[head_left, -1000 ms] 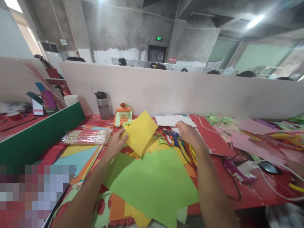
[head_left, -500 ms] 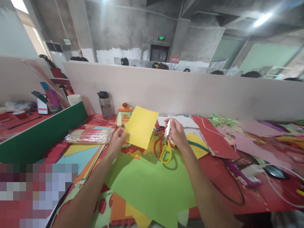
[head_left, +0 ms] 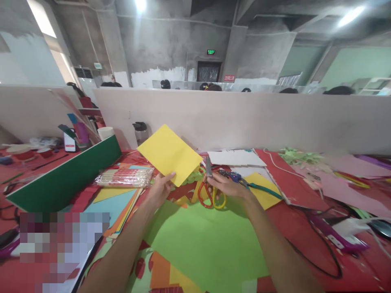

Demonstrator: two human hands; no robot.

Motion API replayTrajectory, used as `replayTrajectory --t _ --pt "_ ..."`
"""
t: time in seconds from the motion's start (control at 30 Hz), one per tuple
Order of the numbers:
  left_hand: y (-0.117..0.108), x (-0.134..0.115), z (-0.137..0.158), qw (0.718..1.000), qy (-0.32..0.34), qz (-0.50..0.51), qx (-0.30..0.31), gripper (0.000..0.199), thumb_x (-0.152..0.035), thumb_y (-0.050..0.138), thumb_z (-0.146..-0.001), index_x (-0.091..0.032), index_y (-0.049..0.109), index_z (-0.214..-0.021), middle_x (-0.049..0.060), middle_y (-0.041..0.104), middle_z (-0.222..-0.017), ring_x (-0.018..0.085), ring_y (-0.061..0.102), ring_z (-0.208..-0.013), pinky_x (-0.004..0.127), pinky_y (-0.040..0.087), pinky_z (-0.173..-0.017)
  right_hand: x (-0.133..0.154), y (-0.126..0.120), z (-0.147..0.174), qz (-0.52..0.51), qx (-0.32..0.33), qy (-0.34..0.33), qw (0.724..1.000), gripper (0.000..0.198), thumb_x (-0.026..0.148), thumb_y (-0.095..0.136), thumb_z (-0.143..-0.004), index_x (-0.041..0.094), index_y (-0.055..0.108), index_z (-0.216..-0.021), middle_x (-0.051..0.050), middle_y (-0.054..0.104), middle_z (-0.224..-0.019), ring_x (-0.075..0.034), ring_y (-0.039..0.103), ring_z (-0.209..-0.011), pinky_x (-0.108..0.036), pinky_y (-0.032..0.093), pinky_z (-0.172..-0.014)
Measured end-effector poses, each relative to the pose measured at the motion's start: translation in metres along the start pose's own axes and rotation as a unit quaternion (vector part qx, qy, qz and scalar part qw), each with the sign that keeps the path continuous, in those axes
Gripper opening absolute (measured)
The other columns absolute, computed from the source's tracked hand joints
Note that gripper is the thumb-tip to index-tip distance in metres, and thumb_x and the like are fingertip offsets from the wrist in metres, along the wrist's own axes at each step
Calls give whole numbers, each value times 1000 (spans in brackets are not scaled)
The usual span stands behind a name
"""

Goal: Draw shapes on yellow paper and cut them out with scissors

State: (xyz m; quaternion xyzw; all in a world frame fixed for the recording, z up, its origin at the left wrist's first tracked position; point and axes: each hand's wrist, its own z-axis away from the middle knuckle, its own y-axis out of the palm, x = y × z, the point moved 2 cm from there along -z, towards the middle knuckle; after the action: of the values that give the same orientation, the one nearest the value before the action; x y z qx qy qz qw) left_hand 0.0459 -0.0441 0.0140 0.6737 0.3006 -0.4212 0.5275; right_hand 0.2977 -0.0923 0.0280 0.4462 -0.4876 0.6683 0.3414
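Observation:
My left hand [head_left: 163, 186] pinches the lower edge of a yellow sheet of paper [head_left: 169, 152], which is held up and tilted above the table. To its right, my right hand [head_left: 224, 185] is closed on a pair of scissors [head_left: 208, 169] with one red and one yellow handle loop. Their blades point up and away from me, beside the paper's right corner but apart from it as far as I can see. Below both hands lies a large green sheet [head_left: 204, 240]. Pliers with dark blue and teal handles [head_left: 235, 177] lie just beyond my right hand.
A plastic-wrapped bundle of sticks [head_left: 124, 177] lies at left on coloured sheets, by a green board [head_left: 67, 175]. A bottle [head_left: 141, 133] stands before the white partition [head_left: 229, 118]. White boards [head_left: 236, 158], cables and a purple power strip [head_left: 339, 238] lie at right.
The yellow sheet has turned, its right corner now near the scissors. My right hand has shifted its hold lower on the scissors, toward the handles. The camera view has moved slightly.

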Motion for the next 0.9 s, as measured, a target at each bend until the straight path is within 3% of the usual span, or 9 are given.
replayTrajectory --t 0.07,0.13,0.23,0.33,0.47,0.6,0.73,0.9 --pt "-1 2 0 1000 17 -10 -22 31 -34 81 -72 -17 65 -92 2 70 -80 12 61 -64 21 45 -53 -1 1 0 0 34 -13 999 44 59 54 -94 24 59 -121 -5 60 -94 -20 62 -90 -27 58 -59" --pt "-4 6 -2 998 15 -42 -44 30 -40 80 -72 -17 61 -73 -3 58 -57 9 48 -49 22 37 -46 -1 3 0 12 67 -19 998 42 56 56 -94 23 62 -118 -6 60 -101 -21 63 -96 -27 60 -61" --pt "-8 9 -3 989 15 -135 -60 49 -51 74 -77 -20 46 -52 -5 40 -41 7 34 -39 24 27 -41 1 8 -1 26 65 -39 997 36 51 59 -94 21 64 -113 -6 60 -98 -19 65 -86 -25 59 -55" --pt "-10 6 -3 977 28 -199 -69 49 -56 70 -78 -18 52 -53 -3 47 -44 8 38 -40 24 28 -43 6 13 -3 6 18 -74 997 38 46 60 -94 24 60 -124 -3 60 -93 -13 61 -64 -23 55 -45" --pt "-8 1 -2 970 38 -227 -83 44 -56 71 -76 -14 65 -65 2 60 -52 14 53 -50 25 37 -49 12 18 -4 -46 -10 -99 994 44 43 64 -91 29 58 -132 -6 60 -111 -19 65 -87 -30 65 -62" --pt "-11 3 -3 964 47 -246 -90 45 -56 70 -76 -11 71 -69 7 69 -64 18 59 -59 27 43 -57 9 20 -2 -83 29 -49 995 46 47 63 -93 32 58 -136 -4 61 -112 -20 65 -96 -37 64 -82" --pt "-12 7 -4 962 44 -259 -72 48 -58 66 -80 -11 72 -70 8 70 -65 17 57 -56 28 42 -59 4 21 -2 -126 79 -17 989 52 50 55 -97 32 50 -145 -6 67 -104 -22 64 -105 -38 62 -84" --pt "-5 4 -1 969 42 -238 -42 47 -57 66 -81 -13 71 -64 7 69 -62 19 61 -60 29 46 -64 -1 27 -8 -244 127 9 961 51 51 44 -101 25 49 -144 -9 70 -99 -22 70 -94 -42 60 -84"
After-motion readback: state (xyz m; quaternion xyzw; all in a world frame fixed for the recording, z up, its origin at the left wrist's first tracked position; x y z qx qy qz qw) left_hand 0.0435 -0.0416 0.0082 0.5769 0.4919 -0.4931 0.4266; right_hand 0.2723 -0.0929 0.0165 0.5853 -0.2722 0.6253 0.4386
